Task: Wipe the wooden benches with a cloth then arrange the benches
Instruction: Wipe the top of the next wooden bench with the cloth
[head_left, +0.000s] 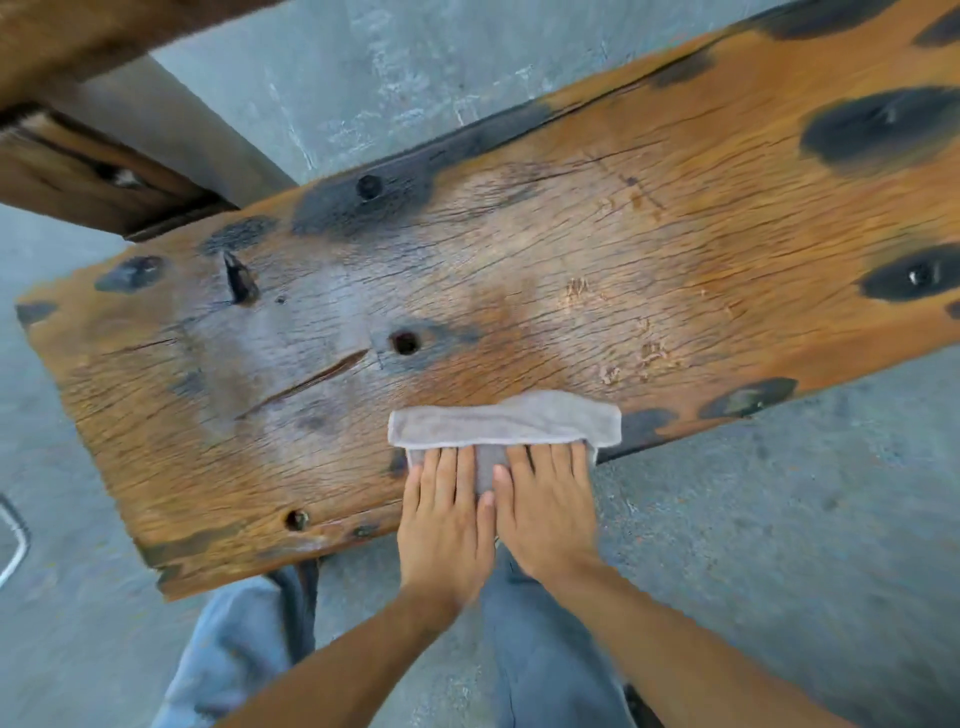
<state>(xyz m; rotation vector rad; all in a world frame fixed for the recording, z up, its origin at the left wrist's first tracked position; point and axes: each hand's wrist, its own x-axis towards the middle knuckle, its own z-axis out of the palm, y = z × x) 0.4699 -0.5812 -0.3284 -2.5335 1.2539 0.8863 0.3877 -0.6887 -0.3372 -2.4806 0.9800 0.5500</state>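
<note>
Grey cloth (506, 422) lies folded at the near edge of the wooden bench (519, 270). Your left hand (445, 525) and right hand (546, 506) rest side by side on it, fingers straight and flat, pressing it to the plank. Another bench (78, 156) stands beyond on the concrete floor (779, 519).

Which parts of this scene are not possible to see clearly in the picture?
- Bench: right end cut off by the head view's edge; legs hidden under the plank.
- Cloth: near part covered by the left hand and right hand.
- Second bench: mostly out of frame.
</note>
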